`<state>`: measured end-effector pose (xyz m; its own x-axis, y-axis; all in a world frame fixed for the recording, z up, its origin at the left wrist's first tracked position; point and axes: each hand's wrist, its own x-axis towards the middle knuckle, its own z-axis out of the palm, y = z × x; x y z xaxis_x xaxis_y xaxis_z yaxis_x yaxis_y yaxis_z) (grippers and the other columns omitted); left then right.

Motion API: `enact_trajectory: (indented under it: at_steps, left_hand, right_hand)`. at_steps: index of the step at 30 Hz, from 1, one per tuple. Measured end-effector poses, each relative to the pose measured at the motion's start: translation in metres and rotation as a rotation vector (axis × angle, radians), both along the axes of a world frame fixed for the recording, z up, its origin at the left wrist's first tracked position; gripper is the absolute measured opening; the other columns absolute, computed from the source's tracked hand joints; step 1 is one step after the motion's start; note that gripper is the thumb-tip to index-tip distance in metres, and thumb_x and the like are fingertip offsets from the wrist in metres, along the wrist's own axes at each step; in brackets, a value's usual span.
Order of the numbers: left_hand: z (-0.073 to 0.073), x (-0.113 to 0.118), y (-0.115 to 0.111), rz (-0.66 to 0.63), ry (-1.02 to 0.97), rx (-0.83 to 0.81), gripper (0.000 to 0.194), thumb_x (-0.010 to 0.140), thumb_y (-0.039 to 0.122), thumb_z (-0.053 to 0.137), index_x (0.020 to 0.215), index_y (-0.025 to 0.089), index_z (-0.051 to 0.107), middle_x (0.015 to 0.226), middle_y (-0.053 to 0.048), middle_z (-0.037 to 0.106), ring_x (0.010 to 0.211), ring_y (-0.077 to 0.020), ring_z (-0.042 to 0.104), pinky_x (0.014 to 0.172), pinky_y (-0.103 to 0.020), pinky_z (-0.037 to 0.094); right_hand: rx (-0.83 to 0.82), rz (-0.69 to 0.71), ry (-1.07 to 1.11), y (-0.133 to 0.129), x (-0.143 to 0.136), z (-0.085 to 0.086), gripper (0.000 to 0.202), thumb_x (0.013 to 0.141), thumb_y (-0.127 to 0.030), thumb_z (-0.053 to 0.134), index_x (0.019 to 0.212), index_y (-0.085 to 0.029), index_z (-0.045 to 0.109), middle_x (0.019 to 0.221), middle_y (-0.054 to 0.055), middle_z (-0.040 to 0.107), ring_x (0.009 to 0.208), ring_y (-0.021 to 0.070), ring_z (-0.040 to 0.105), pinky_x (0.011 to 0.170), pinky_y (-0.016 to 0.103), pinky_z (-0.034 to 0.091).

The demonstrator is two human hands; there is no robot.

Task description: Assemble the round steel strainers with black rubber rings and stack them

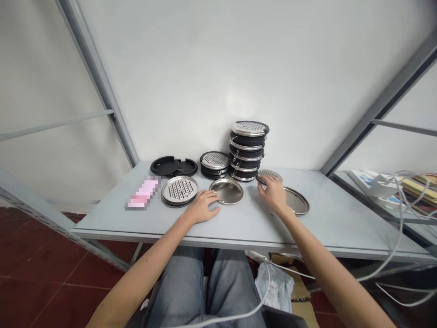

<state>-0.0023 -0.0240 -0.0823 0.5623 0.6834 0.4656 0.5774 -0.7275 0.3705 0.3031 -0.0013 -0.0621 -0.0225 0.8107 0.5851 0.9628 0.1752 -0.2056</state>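
My left hand (pixel 203 207) lies low over the table, fingers stretched and thumb apart, its fingertips at the left rim of a shallow round metal dish (pixel 230 192). My right hand (pixel 274 193) has its fingers curled at the near edge of a round perforated grater plate (pixel 271 173) with a dark rim, partly hidden by the hand. Under my right wrist, a second shallow metal dish (pixel 297 202) is partly covered. Left of my left hand is a small pile of slotted round grater plates (pixel 180 189).
Behind stand a tall stack of graters with black rings (pixel 248 150) and a shorter stack (pixel 214 165). Black plastic rings (pixel 166 166) lie at the back left, near a blurred pink item (pixel 143 193). A white cable (pixel 398 228) hangs at the right.
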Motion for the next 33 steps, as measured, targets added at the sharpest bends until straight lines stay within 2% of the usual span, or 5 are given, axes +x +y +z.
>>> enact_trajectory:
  at_steps: [3, 6, 10, 22, 33]
  left_hand:
    - [0.002, -0.001, 0.000, -0.016, -0.015, 0.011, 0.028, 0.082, 0.030, 0.064, 0.109, 0.023, 0.068, 0.115, -0.007, 0.069, 0.119, -0.0260, 0.057, 0.108, -0.049, 0.035]
    - [0.004, -0.002, 0.000, -0.052, -0.046, 0.024, 0.024, 0.082, 0.029, 0.064, 0.105, 0.023, 0.070, 0.109, -0.006, 0.071, 0.113, -0.0243, 0.059, 0.103, -0.044, 0.041]
    - [0.004, -0.003, 0.000, -0.074, -0.074, 0.014, 0.021, 0.083, 0.027, 0.063, 0.101, 0.022, 0.072, 0.104, -0.006, 0.072, 0.108, -0.0232, 0.061, 0.097, -0.040, 0.046]
    - [0.001, -0.002, 0.002, -0.103, -0.139, 0.008, 0.019, 0.082, 0.022, 0.062, 0.097, 0.021, 0.072, 0.096, -0.006, 0.073, 0.102, -0.0228, 0.063, 0.094, -0.039, 0.049]
    - [0.000, -0.003, 0.003, -0.103, -0.149, -0.001, 0.018, 0.082, 0.021, 0.062, 0.096, 0.019, 0.072, 0.096, -0.006, 0.073, 0.103, -0.0225, 0.062, 0.096, -0.038, 0.048]
  right_hand:
    - [-0.186, -0.211, -0.033, 0.024, 0.023, 0.007, 0.040, 0.082, -0.025, 0.054, 0.118, -0.009, 0.062, 0.119, 0.019, 0.064, 0.112, 0.0344, 0.055, 0.092, 0.044, 0.044]
    - [-0.361, -0.296, -0.038, 0.039, 0.032, 0.007, 0.048, 0.082, -0.028, 0.053, 0.126, -0.011, 0.056, 0.124, 0.018, 0.061, 0.112, 0.0334, 0.056, 0.088, 0.042, 0.046]
    - [-0.434, -0.375, -0.064, 0.046, 0.031, 0.001, 0.045, 0.081, -0.026, 0.053, 0.125, -0.015, 0.057, 0.125, 0.017, 0.059, 0.115, 0.0325, 0.054, 0.086, 0.040, 0.045]
    - [-0.396, -0.377, -0.090, 0.052, 0.046, 0.006, 0.047, 0.081, -0.043, 0.055, 0.119, -0.017, 0.063, 0.110, 0.016, 0.068, 0.099, 0.0295, 0.063, 0.076, 0.035, 0.045]
    - [-0.013, -0.315, -0.208, 0.035, 0.068, 0.008, 0.028, 0.088, -0.024, 0.048, 0.100, -0.020, 0.073, 0.103, 0.010, 0.072, 0.089, 0.0235, 0.062, 0.067, 0.031, 0.041]
